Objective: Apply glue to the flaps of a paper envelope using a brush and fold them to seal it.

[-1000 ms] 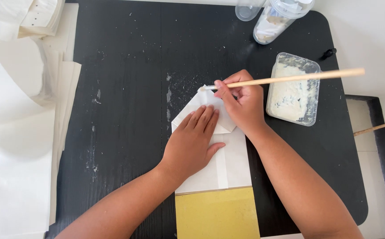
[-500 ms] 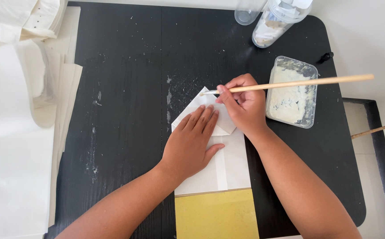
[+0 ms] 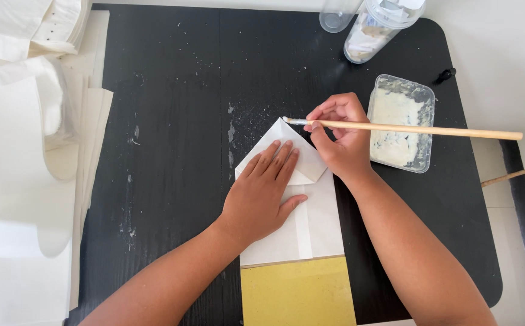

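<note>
A white folded paper (image 3: 314, 226) with a pointed top flap lies on the black table (image 3: 172, 151). My left hand (image 3: 262, 187) rests flat on it, fingers spread and pressing the flap down. My right hand (image 3: 341, 136) grips a long wooden brush (image 3: 419, 128), whose bristle tip touches the flap's peak. The handle sticks out to the right over a clear plastic tub of white paste (image 3: 401, 124).
A yellow sheet (image 3: 299, 293) lies under the paper's lower edge. Stacks of white paper (image 3: 27, 181) fill the left side. A clear jar (image 3: 377, 27) and a cup (image 3: 338, 15) stand at the table's far edge. A second wooden stick (image 3: 516, 174) lies at right.
The brush handle has tilted down a little at its far end, and my right hand has slid the tip slightly along the flap's peak. My left hand stays put.
</note>
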